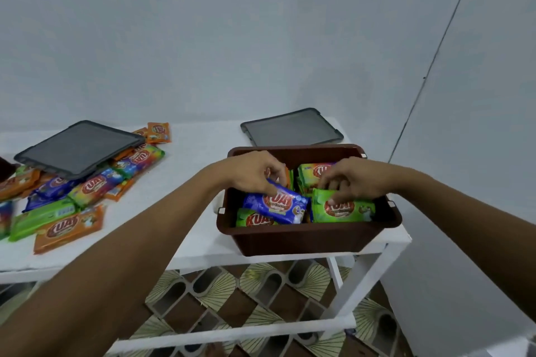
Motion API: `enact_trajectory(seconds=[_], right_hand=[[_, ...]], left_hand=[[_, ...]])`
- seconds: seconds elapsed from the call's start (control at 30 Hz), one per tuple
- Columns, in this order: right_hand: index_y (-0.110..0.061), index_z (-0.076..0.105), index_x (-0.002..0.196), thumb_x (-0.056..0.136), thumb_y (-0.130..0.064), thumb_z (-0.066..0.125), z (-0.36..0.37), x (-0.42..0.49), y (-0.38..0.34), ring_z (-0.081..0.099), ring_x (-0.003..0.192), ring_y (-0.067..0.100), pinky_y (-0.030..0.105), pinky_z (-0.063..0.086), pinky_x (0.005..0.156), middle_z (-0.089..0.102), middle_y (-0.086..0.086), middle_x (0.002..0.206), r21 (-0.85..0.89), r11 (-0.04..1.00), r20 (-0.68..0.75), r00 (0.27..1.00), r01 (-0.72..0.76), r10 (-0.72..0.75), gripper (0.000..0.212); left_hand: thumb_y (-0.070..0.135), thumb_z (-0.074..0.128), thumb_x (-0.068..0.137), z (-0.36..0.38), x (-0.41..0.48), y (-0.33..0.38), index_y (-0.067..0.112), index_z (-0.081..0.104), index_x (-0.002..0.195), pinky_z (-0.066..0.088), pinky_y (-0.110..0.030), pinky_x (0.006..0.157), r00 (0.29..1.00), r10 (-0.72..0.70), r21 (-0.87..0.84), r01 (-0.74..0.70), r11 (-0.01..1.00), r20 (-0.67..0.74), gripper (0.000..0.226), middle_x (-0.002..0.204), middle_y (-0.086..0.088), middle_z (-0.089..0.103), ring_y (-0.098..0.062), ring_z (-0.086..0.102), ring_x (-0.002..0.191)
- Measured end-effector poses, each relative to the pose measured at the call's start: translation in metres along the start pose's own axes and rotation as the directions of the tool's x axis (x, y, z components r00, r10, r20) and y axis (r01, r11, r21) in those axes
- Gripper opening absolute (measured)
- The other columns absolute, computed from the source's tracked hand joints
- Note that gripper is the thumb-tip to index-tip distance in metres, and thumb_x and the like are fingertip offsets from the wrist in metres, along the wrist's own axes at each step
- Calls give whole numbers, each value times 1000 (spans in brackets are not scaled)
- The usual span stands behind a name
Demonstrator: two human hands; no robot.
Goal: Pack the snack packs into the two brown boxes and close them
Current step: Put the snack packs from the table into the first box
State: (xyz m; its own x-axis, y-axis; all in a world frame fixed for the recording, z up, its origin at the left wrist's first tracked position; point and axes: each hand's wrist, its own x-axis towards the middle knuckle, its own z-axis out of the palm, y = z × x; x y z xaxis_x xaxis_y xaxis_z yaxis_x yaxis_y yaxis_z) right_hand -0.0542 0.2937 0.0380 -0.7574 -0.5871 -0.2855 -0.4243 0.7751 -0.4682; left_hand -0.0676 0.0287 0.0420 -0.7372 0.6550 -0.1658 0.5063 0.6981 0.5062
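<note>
A brown box (301,240) stands open at the right end of the white table, holding several snack packs. My left hand (255,171) reaches into it and pinches the top edge of a blue snack pack (278,206). My right hand (351,180) pinches a green snack pack (342,209) at the box's right side. More green packs (311,172) stand behind in the box. A pile of loose snack packs (72,200) in orange, green, blue and rainbow colours lies on the table's left. The corner of a second brown box (5,168) shows at the far left edge.
A dark grey lid (78,148) lies tilted on top of the loose pile. A second grey lid (293,127) lies flat behind the open box. The table (188,229) has a white frame and a lower rail; a patterned floor shows below. A wall stands close on the right.
</note>
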Motion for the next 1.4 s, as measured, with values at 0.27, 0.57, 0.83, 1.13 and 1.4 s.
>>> enact_trajectory(seconds=[0.27, 0.57, 0.83, 1.13, 1.4], right_hand=[[-27, 62, 125, 97, -27, 54, 16, -7, 4, 59, 94, -1, 21, 52, 84, 63, -16, 114, -276, 960, -76, 995, 46, -69, 29], [-35, 68, 102, 98, -23, 45, 30, -11, 11, 62, 89, 1, 13, 47, 71, 66, -17, 107, -310, 950, -257, 965, -38, -45, 26], [-33, 68, 89, 93, -17, 50, 31, -11, 5, 64, 85, 4, 23, 54, 73, 69, -15, 100, -275, 958, -286, 958, -80, -3, 24], [-29, 66, 82, 93, -16, 49, 32, -12, 5, 65, 85, 7, 23, 55, 74, 70, -11, 98, -267, 956, -316, 948, -122, 32, 24], [-32, 64, 87, 94, -17, 48, 32, -10, 9, 63, 89, 6, 16, 47, 68, 64, -13, 100, -256, 961, -323, 946, -107, 19, 23]], left_hand=[[35, 66, 89, 27, -11, -5, 22, 64, 120, 52, -24, 80, 998, 7, 108, -13, 994, 56, 34, 114, 7, 65, -6, 59, 97], [34, 62, 91, 23, -15, -4, 26, 60, 104, 50, -27, 74, 995, -55, 226, 34, 974, 87, 15, 101, 6, 62, -11, 58, 91], [52, 51, 93, 36, -16, -13, 34, 62, 104, 49, -30, 73, 999, 42, 387, -30, 921, -24, 24, 102, 10, 65, -10, 58, 90], [41, 49, 94, 36, -15, -8, 30, 58, 83, 46, -27, 64, 998, 35, 380, -15, 925, -47, 18, 83, 8, 64, -9, 59, 77], [46, 46, 97, 39, -15, -12, 28, 60, 84, 39, -24, 59, 989, 96, 374, -48, 926, -113, 26, 89, 10, 55, -6, 52, 75]])
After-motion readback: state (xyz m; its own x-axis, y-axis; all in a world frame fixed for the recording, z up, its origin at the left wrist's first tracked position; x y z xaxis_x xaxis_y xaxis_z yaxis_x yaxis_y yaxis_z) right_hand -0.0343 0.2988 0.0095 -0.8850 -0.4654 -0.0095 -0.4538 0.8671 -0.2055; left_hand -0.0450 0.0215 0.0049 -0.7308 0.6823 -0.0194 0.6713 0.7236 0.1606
